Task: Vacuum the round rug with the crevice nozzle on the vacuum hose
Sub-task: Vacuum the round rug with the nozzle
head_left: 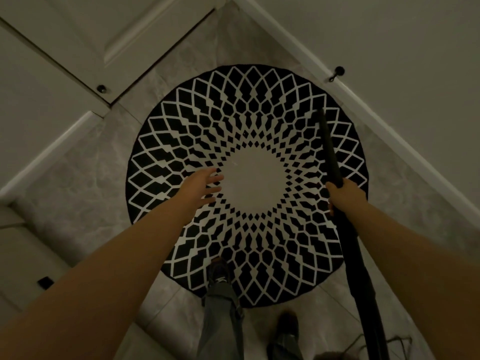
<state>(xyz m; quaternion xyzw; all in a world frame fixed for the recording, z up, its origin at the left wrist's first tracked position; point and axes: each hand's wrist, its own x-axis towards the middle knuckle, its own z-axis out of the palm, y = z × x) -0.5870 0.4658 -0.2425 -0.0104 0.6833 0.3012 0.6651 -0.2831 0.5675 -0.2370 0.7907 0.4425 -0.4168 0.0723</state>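
Note:
A round black-and-white patterned rug (246,120) lies on the pale tiled floor in a corner. My right hand (344,194) grips the black vacuum hose (359,276) where the long black crevice nozzle (329,149) joins it. The nozzle points away from me, its tip over the rug's far right part. My left hand (201,188) hovers above the rug left of its pale centre, fingers spread and holding nothing. One foot (219,272) stands on the rug's near edge.
White walls with skirting boards close in the corner on both sides. A door (109,35) stands at the far left. Small dark door stops (337,72) sit on the right wall and by the door (101,88). My other foot (287,326) is on the tiles.

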